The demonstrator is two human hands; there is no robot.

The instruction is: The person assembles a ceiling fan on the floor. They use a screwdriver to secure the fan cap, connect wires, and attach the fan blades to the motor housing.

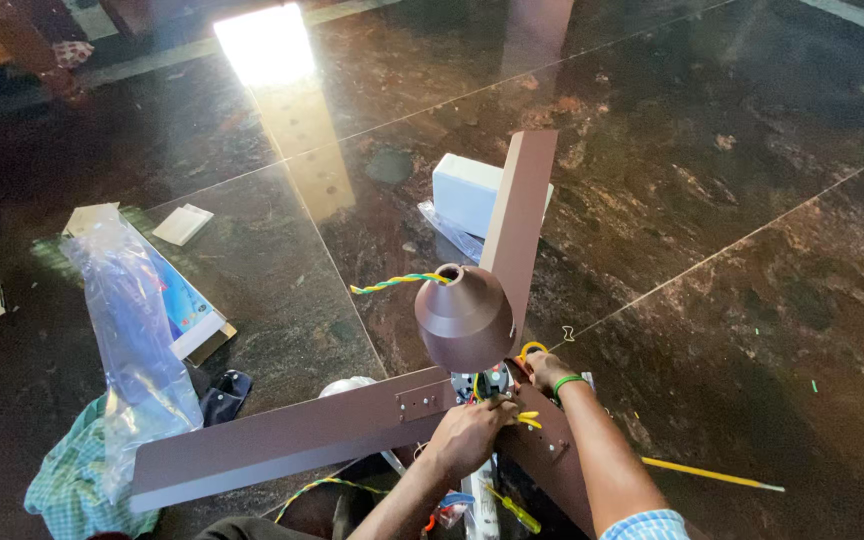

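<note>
The brown three-bladed ceiling fan (352, 425) lies on the dark polished stone floor (752, 250). One flat blade points away, one stretches to the left, and the third runs toward the lower right. A brown bell-shaped metal canopy cup (464, 318) stands over the hub, tilted, with a twisted yellow-green wire (397, 283) coming out of its narrow top. At the hub, yellow wire ends (529, 417) show among small metal parts, partly hidden.

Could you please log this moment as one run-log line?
left hand: at fan hub | right hand: on hub's far side | canopy cup: above hub | fan blade: on floor
</note>
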